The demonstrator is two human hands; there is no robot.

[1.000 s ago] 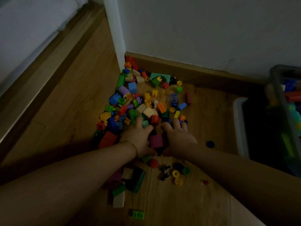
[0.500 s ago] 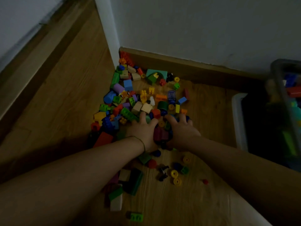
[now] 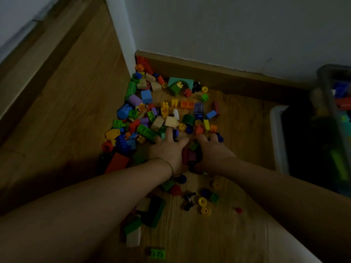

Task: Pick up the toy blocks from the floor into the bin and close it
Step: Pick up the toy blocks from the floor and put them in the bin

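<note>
change: left hand (image 3: 167, 150), right hand (image 3: 214, 152) drawn closer than before | grip: both clamped round multicoloured plastic toy blocks (image 3: 190, 155), left of grey plastic bin (image 3: 321, 73) | scoop looks ready

Head view, down onto floor (image 3: 76, 114)
</note>
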